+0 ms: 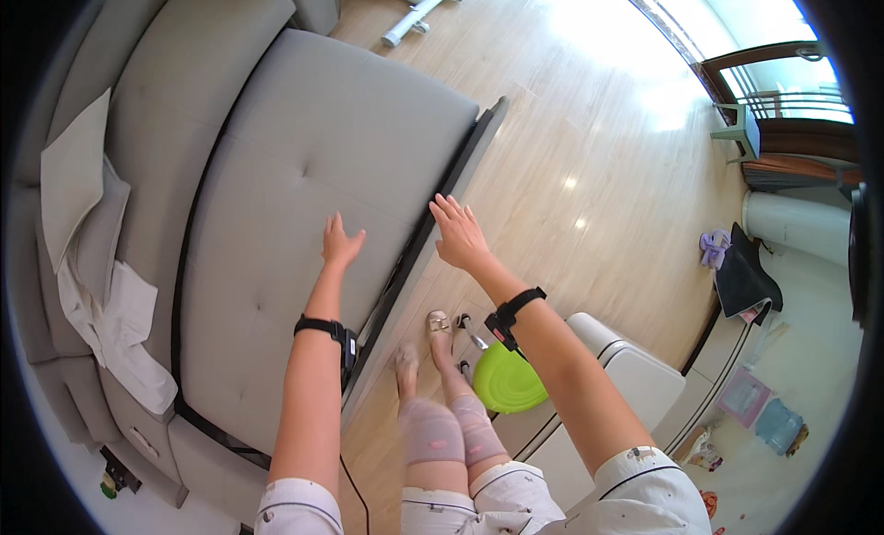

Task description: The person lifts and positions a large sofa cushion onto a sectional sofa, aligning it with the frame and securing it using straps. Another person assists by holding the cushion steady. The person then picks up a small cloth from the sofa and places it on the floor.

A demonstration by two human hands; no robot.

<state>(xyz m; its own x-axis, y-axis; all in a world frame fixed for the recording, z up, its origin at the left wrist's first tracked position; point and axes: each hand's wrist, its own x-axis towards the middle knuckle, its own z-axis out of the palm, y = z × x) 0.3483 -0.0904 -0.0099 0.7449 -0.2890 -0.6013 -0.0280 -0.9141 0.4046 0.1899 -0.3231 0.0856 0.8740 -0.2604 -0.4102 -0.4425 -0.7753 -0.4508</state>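
A large grey upholstered sofa bed section (304, 130) stretches out in front of me, with tufted dimples and a dark gap along its right edge. Above its cushion reaches my left hand (342, 243), fingers spread and nothing in them. My right hand (459, 233) is at the grey side panel (405, 275) of the sofa, its fingers stretched out over the top edge; whether they touch it I cannot tell. Each wrist carries a black strap with a small device.
Grey pillows and a white cloth (129, 319) lie on the sofa's left part. A bright green round seat (506, 378) and a white cabinet (635, 374) stand close on my right. Farther off are a grey stool (739, 133), a purple item (715, 248) and a white metal stand (419, 17).
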